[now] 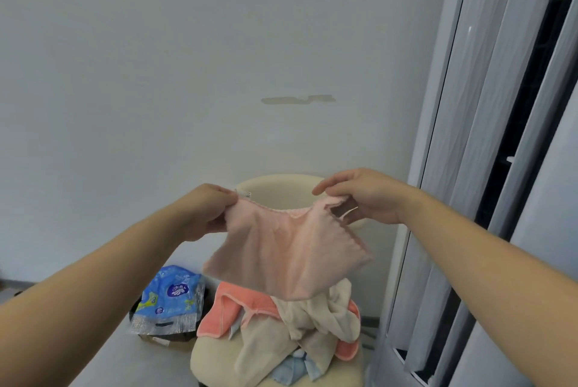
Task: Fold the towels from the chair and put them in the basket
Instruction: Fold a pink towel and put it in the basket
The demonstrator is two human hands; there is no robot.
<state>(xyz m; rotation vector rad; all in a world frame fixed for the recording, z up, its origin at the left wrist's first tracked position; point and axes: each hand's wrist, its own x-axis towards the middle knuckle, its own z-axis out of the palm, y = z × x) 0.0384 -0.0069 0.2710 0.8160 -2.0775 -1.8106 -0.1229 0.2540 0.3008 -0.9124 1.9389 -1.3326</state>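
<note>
Pale pink towel (287, 255) hangs in the air above the chair (275, 189), spread between both hands. Left hand (206, 214) pinches one top corner, right hand (362, 199) the other. Coral, cream and blue towels (297, 324) heaped on the seat.

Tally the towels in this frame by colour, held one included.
Pale pink towel, held: 1
Coral towel: 1
Cream towel: 1
Light blue towel: 1
Total: 4 distinguishable; the pile on the chair may hide more.
</note>
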